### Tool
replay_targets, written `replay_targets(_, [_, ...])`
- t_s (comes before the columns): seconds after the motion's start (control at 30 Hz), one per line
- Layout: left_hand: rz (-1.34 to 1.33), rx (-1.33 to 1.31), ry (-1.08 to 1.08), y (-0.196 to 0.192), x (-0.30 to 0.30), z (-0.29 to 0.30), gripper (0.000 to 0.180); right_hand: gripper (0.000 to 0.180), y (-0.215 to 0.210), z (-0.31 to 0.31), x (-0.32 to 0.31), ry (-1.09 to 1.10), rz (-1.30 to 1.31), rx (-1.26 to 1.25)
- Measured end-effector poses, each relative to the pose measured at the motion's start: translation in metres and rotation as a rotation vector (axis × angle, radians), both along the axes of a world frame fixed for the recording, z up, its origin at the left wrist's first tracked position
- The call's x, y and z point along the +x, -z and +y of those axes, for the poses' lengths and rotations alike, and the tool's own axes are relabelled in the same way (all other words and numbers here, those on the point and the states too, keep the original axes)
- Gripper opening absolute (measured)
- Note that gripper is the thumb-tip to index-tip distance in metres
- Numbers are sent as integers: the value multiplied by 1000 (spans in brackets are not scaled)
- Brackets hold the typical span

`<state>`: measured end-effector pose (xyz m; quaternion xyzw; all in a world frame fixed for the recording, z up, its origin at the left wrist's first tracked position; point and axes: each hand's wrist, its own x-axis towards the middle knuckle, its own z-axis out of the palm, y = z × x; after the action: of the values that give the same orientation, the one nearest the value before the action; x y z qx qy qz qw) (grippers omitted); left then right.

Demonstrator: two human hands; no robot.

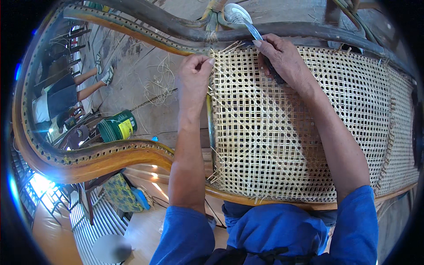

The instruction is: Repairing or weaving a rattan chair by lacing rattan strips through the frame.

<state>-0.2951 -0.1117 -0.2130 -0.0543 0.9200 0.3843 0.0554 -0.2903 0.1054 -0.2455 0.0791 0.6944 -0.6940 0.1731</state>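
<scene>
A woven cane panel (260, 145) with an open lattice stretches over a brown wooden furniture frame (110, 165) in front of me. At the panel's upper left corner, where loose cane ends (232, 46) stick out, my left hand (193, 73) is closed in a pinch. What lies between its thumb and finger is too small to make out. My right hand (285, 59) grips a knife (252, 30) by its dark handle over the panel's far edge. The shiny blade points up and left, away from me.
The bare left part of the frame has rows of drilled holes along its curved rails. Beyond it, thin cane scraps (161, 81) and a green bucket (118, 126) lie on the floor. Another person (66, 95) is at the far left. A white shoe (237, 14) shows beyond the far rail.
</scene>
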Motion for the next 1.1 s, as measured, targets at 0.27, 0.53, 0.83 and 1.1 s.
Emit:
replay_targets(0.27, [-66,-53,-203,6,-2,3,24,35,-14,-3,4,217,30,-100])
replay_targets(0.53, [-412,884,-511,6,22,1,67,17,-33,-31,-4,158,336,-10])
replay_targets(0.83, [-336,946,-527,15,17,4,84,17,-20,-95,-18,152,646,96])
replay_targets(1.1, [-398,1026,-540,13,21,-2,85,17,-30,-92,-20,153,619,152])
